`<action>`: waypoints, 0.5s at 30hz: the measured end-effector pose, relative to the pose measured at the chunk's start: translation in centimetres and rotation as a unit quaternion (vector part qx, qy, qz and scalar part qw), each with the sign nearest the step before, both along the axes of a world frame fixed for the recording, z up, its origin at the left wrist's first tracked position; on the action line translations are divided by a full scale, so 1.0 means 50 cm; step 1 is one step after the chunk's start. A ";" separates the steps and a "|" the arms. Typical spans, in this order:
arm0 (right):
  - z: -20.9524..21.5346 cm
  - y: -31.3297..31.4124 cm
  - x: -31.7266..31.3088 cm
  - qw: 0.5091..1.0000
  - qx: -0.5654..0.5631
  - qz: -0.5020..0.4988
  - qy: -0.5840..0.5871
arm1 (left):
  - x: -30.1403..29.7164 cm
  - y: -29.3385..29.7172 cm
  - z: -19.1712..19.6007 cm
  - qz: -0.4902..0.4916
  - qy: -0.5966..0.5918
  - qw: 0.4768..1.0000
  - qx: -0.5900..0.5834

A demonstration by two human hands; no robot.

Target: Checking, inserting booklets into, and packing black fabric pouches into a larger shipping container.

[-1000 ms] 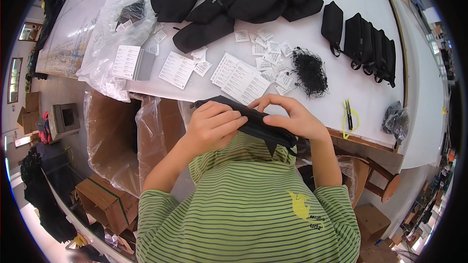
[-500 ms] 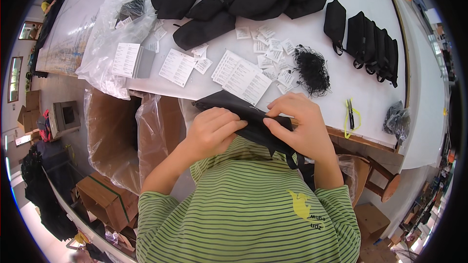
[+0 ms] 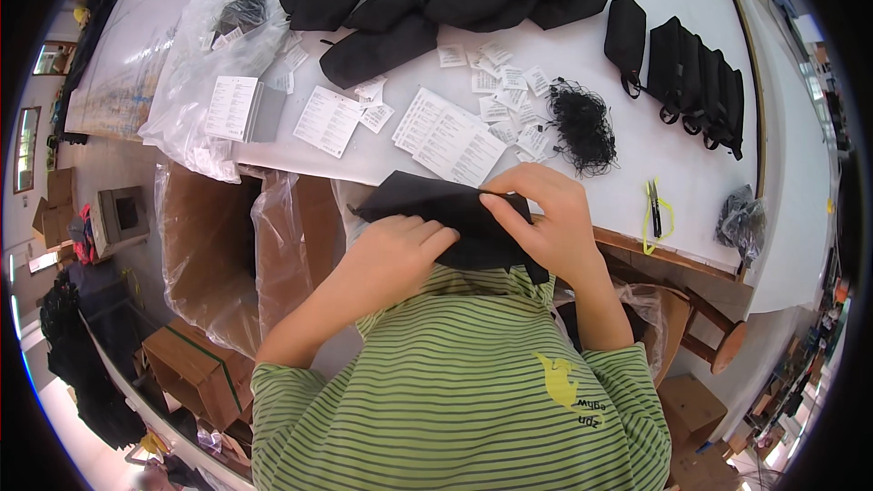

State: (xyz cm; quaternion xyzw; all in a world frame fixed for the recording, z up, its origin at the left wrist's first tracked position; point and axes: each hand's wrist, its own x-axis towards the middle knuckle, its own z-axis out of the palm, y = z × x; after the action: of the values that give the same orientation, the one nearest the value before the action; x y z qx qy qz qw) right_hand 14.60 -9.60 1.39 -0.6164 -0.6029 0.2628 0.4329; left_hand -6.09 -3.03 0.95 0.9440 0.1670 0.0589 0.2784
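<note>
Between my hands, close to my chest at the table's near edge, is a black fabric pouch (image 3: 468, 218). My left hand (image 3: 400, 250) is closed on its near left side, with the fingertips curled over the fabric. On the right, my right hand (image 3: 536, 209) pinches the pouch's upper edge between thumb and fingers. Just beyond it lie printed cards (image 3: 448, 138) in an overlapping stack. Small white tags (image 3: 496, 109) are scattered behind the cards, next to a tangle of black strings (image 3: 582, 130).
Black pouches (image 3: 382, 55) lie heaped at the far side; several more (image 3: 696, 82) stand in a row at right. Yellow-handled snips (image 3: 655, 209) and a dark plastic-wrapped bundle (image 3: 741, 218) lie near the right edge. Plastic-lined cartons (image 3: 205, 255) stand below left, a wooden stool (image 3: 718, 341) below right.
The pouch has turned so a broader, plain face shows, and its strap end is less visible. My right hand has shifted slightly left and up along its edge.
</note>
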 end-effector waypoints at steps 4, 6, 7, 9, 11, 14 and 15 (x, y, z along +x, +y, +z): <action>-0.023 -0.006 0.020 0.984 -0.121 0.077 0.104 | -0.006 0.005 0.001 0.047 0.019 0.999 0.003; -0.059 -0.026 0.029 0.944 -0.129 0.048 0.301 | -0.010 0.002 -0.005 0.101 -0.004 0.993 -0.060; -0.071 -0.040 0.050 0.916 -0.183 0.086 0.346 | -0.016 0.003 -0.007 0.101 -0.005 0.993 -0.061; -0.112 -0.077 0.057 0.912 -0.166 0.089 0.364 | -0.024 0.006 -0.011 0.127 -0.038 0.979 -0.153; -0.132 -0.108 0.053 0.918 -0.207 0.096 0.326 | -0.037 0.008 -0.020 0.148 -0.032 0.972 -0.181; -0.146 -0.124 0.029 0.949 -0.226 0.153 0.155 | -0.052 0.004 -0.037 0.180 -0.032 0.956 -0.230; -0.148 -0.126 0.018 0.955 -0.216 0.138 0.152 | -0.056 0.004 -0.040 0.190 -0.042 0.948 -0.251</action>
State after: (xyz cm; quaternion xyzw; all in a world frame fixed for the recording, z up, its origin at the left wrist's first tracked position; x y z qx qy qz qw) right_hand 15.47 -15.89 -6.03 -0.5586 -0.5379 0.5346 0.3359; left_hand -8.89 -2.82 -1.05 0.7910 0.3412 0.1064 0.4966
